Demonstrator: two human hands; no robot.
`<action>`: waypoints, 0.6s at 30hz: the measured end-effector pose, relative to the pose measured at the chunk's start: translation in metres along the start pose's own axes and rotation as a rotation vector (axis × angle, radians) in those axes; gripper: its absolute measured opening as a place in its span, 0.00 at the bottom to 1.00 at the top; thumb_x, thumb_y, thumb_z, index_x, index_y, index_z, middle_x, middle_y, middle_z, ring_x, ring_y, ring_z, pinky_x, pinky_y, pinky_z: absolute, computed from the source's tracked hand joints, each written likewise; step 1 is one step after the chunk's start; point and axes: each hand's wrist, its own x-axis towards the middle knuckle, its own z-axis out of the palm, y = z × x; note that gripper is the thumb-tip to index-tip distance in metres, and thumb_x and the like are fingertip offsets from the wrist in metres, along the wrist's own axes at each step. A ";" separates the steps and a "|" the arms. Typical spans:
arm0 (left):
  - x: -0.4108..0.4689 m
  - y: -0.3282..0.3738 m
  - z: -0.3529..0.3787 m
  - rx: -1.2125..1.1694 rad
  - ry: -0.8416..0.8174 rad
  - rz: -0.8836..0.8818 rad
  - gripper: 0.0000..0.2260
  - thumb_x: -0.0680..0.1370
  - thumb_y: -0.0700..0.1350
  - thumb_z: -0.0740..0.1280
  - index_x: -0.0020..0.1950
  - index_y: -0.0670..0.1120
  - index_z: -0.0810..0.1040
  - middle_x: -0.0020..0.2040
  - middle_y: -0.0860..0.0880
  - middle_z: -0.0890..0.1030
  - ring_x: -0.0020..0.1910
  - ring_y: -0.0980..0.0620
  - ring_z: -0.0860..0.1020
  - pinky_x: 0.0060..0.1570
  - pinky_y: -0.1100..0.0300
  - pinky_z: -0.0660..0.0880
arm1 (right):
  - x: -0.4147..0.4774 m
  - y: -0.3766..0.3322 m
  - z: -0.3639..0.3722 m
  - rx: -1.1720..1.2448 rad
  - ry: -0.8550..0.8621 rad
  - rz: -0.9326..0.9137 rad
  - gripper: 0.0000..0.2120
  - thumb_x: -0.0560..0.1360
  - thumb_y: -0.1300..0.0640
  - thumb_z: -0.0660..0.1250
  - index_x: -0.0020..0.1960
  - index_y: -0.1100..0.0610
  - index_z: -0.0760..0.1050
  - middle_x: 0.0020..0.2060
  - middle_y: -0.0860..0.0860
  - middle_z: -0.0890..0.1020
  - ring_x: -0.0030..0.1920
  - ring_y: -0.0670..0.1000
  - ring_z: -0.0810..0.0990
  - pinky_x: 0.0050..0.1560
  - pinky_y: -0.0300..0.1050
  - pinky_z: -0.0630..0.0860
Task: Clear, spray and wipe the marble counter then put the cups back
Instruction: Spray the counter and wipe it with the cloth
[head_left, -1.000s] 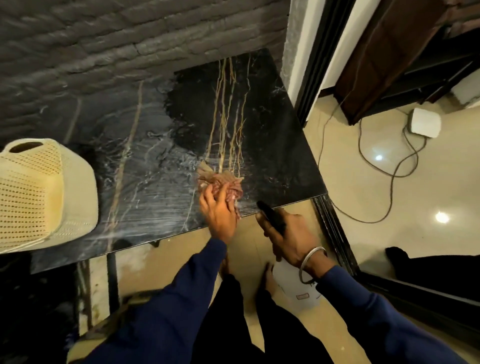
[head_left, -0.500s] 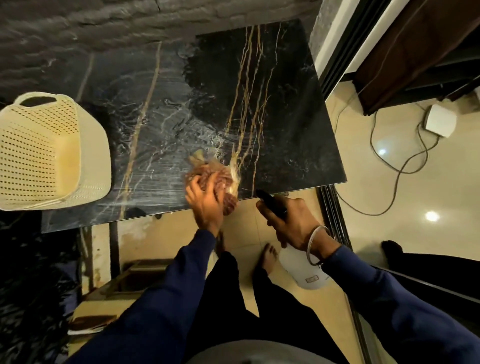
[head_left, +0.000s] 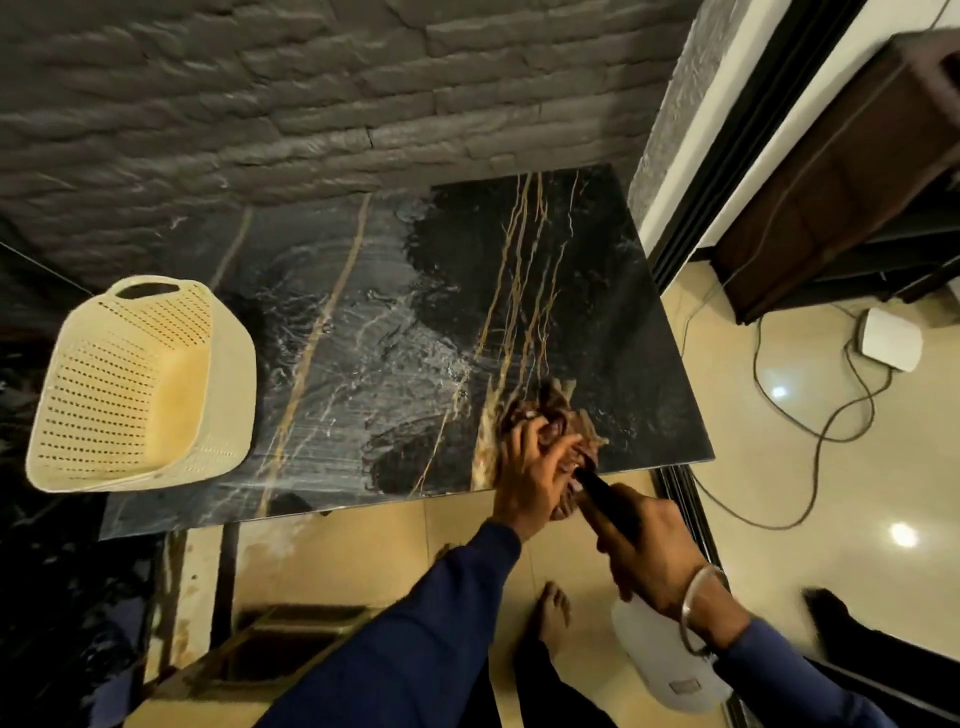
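The black polished marble counter with gold and white veins (head_left: 395, 338) shows wet, smeared streaks across its middle, and near its front right edge lies a crumpled reddish-brown cloth (head_left: 558, 410), which the left hand (head_left: 530, 478) grips with curled fingers. Just beside it, off the counter's front edge, the right hand (head_left: 649, 551) has its fingers wrapped round the black head of a white plastic spray bottle (head_left: 660, 654). A cream perforated plastic basket (head_left: 140, 384) stands on the counter's left end, well apart from the cloth, with bare stone between them, while a rough grey brick wall (head_left: 311, 104) bounds the far edge.
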 end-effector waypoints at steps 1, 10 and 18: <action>0.007 -0.005 -0.003 0.009 -0.002 0.017 0.19 0.77 0.52 0.58 0.69 0.56 0.71 0.70 0.44 0.66 0.69 0.42 0.63 0.66 0.42 0.67 | 0.003 -0.002 -0.003 0.019 0.015 0.009 0.17 0.76 0.41 0.60 0.50 0.54 0.75 0.35 0.57 0.82 0.22 0.53 0.79 0.25 0.54 0.79; 0.005 -0.181 -0.081 0.118 0.361 -0.718 0.19 0.76 0.45 0.70 0.67 0.53 0.74 0.68 0.36 0.69 0.65 0.33 0.67 0.62 0.37 0.66 | 0.033 -0.076 0.023 0.008 -0.068 -0.113 0.27 0.73 0.36 0.57 0.65 0.51 0.72 0.36 0.56 0.82 0.27 0.52 0.82 0.26 0.47 0.81; 0.044 -0.119 -0.057 0.058 0.258 -0.343 0.15 0.79 0.56 0.62 0.65 0.59 0.73 0.68 0.46 0.70 0.66 0.44 0.67 0.66 0.46 0.65 | 0.067 -0.113 0.043 0.077 -0.014 -0.081 0.17 0.78 0.46 0.62 0.65 0.47 0.73 0.28 0.53 0.81 0.21 0.52 0.77 0.26 0.54 0.79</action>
